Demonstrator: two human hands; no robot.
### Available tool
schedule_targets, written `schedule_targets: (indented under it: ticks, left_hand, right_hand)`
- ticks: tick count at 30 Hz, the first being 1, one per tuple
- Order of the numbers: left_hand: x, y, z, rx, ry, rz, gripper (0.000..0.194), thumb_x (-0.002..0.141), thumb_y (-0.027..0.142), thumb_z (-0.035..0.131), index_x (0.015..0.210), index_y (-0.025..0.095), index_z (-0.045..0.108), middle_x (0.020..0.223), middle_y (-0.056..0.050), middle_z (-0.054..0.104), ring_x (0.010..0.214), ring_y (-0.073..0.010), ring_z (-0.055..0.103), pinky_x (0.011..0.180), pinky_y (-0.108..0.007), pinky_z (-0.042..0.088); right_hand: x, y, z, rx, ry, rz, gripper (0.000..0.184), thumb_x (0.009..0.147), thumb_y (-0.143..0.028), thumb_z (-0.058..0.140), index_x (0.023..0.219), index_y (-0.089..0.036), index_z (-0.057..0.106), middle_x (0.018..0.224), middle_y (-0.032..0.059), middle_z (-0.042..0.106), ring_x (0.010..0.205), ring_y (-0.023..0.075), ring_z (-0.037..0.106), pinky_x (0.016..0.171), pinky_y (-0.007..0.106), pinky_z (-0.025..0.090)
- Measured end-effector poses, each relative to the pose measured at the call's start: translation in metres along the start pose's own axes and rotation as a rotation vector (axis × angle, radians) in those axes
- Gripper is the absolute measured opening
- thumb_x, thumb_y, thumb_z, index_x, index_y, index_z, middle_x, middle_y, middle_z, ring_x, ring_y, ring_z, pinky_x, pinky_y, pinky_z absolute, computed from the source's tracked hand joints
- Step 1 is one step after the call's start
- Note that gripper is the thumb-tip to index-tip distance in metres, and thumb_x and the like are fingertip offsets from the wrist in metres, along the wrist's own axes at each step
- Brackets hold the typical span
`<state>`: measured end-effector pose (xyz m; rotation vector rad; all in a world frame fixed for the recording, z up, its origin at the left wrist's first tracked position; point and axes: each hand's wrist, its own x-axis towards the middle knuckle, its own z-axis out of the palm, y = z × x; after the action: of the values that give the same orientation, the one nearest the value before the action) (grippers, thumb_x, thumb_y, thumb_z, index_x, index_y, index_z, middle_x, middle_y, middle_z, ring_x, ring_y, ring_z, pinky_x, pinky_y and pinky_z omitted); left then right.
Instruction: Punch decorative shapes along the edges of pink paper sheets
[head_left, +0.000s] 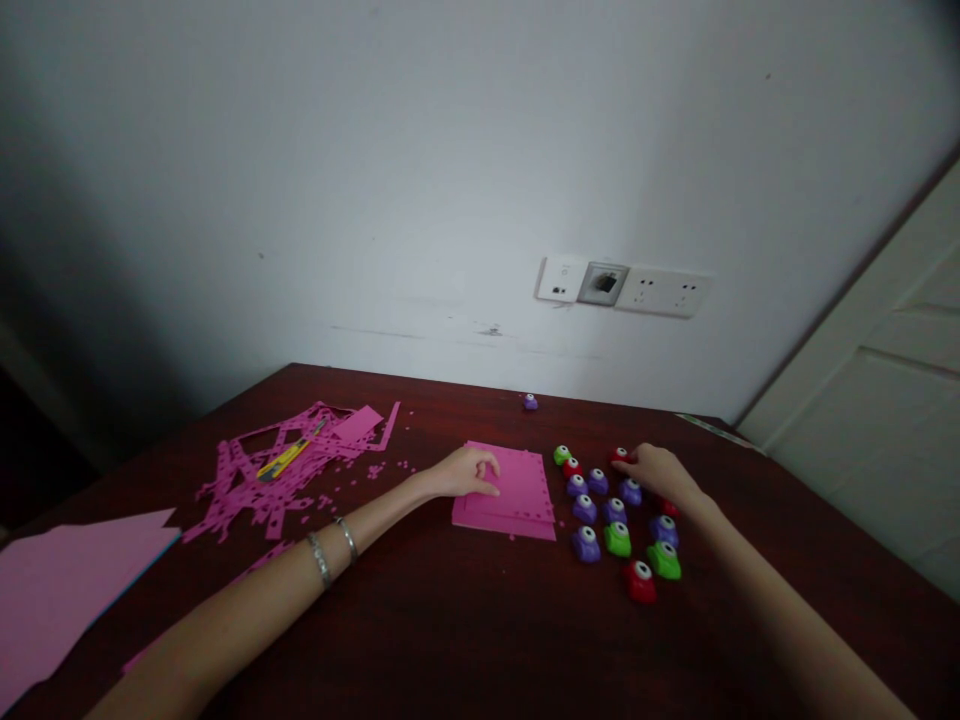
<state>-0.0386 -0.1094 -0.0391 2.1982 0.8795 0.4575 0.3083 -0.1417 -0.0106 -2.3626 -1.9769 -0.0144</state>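
Note:
My left hand [469, 470] rests with curled fingers on the left part of a small stack of pink paper squares [517, 492] in the middle of the dark wooden table [450, 620]. My right hand [658, 472] reaches among a cluster of small craft punches [615, 515] in purple, green and red, just right of the stack. Its fingertips touch a red punch [619, 455] at the far side of the cluster. Whether it grips that punch I cannot make out. Two bangles [334, 548] sit on my left wrist.
A heap of pink paper offcuts [277, 470] with a yellow utility knife [283, 460] lies at the left. A large pink sheet [60, 585] hangs over the left edge. One purple punch [530, 402] stands alone near the wall, under a socket panel [622, 287]. A white door [885, 400] is at right.

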Motion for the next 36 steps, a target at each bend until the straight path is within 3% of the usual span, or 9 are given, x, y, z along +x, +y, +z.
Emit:
schedule_targets:
  ticks: [4,8,10,12,15,21,31,36]
  left_hand:
    - [0.000,0.001,0.000,0.008,-0.006,-0.012,0.034,0.065,0.039,0.069,0.088,0.016,0.062,0.055,0.007,0.042,0.050,-0.0080,0.038,0.048,-0.020,0.026]
    - [0.001,-0.001,0.002,0.017,-0.004,-0.011,0.034,0.065,0.039,0.069,0.088,0.015,0.061,0.054,0.007,0.042,0.050,-0.0077,0.038,0.047,-0.019,0.025]
    - [0.002,-0.002,0.003,0.034,0.006,-0.011,0.034,0.065,0.039,0.069,0.088,0.015,0.061,0.054,0.007,0.042,0.049,-0.0078,0.038,0.047,-0.020,0.025]
    - [0.003,-0.004,0.004,0.052,0.015,-0.014,0.034,0.065,0.038,0.069,0.089,0.015,0.061,0.054,0.007,0.043,0.050,-0.0081,0.039,0.047,-0.020,0.025]
    - [0.003,-0.005,0.005,0.050,0.020,-0.006,0.033,0.066,0.038,0.068,0.088,0.015,0.062,0.053,0.007,0.042,0.050,-0.0086,0.039,0.048,-0.020,0.026]
    - [0.004,-0.006,0.005,0.036,0.013,-0.009,0.033,0.065,0.038,0.068,0.088,0.015,0.061,0.053,0.007,0.041,0.050,-0.0081,0.038,0.046,-0.020,0.025]
    - [0.007,0.003,-0.002,0.150,-0.054,0.007,0.027,0.069,0.032,0.063,0.091,0.016,0.062,0.059,0.005,0.049,0.053,-0.0095,0.044,0.050,-0.020,0.030]
    - [0.025,0.012,-0.009,0.173,-0.046,-0.041,0.016,0.071,0.029,0.059,0.073,0.016,0.067,0.066,0.000,0.062,0.063,-0.0120,0.055,0.057,-0.021,0.037]
  right_hand:
    - [-0.016,-0.019,-0.021,0.023,0.095,-0.048,0.039,0.084,-0.038,0.042,0.073,-0.010,0.066,0.074,0.0149,0.066,0.073,0.0242,0.062,0.070,0.032,0.042]
    - [-0.052,-0.065,-0.034,0.071,0.191,-0.206,0.032,0.087,-0.029,0.037,0.088,-0.014,0.065,0.091,0.0112,0.064,0.085,0.0204,0.058,0.082,0.031,0.039]
    - [-0.078,-0.094,-0.029,0.118,0.165,-0.335,0.026,0.086,-0.024,0.039,0.081,-0.018,0.064,0.086,0.0052,0.063,0.084,0.0162,0.057,0.080,0.025,0.040]
    - [-0.105,-0.120,-0.018,0.230,0.147,-0.530,0.024,0.085,-0.017,0.040,0.082,-0.017,0.063,0.086,0.0066,0.061,0.085,0.0170,0.055,0.078,0.026,0.042]
    - [-0.133,-0.145,0.003,0.266,0.165,-0.635,0.023,0.082,-0.009,0.040,0.092,-0.013,0.061,0.094,0.0098,0.058,0.090,0.0192,0.053,0.081,0.030,0.044]
    - [-0.140,-0.149,0.019,0.212,0.140,-0.671,0.027,0.078,-0.002,0.040,0.091,-0.013,0.061,0.090,0.0093,0.058,0.088,0.0201,0.053,0.078,0.033,0.046]
    - [-0.144,-0.145,0.037,0.298,0.308,-0.658,0.031,0.078,-0.003,0.040,0.098,-0.014,0.059,0.096,0.0111,0.058,0.092,0.0239,0.052,0.078,0.042,0.047]
    - [-0.143,-0.144,0.040,0.363,0.306,-0.641,0.033,0.077,-0.001,0.039,0.100,-0.014,0.059,0.098,0.0108,0.057,0.091,0.0229,0.052,0.080,0.042,0.047]
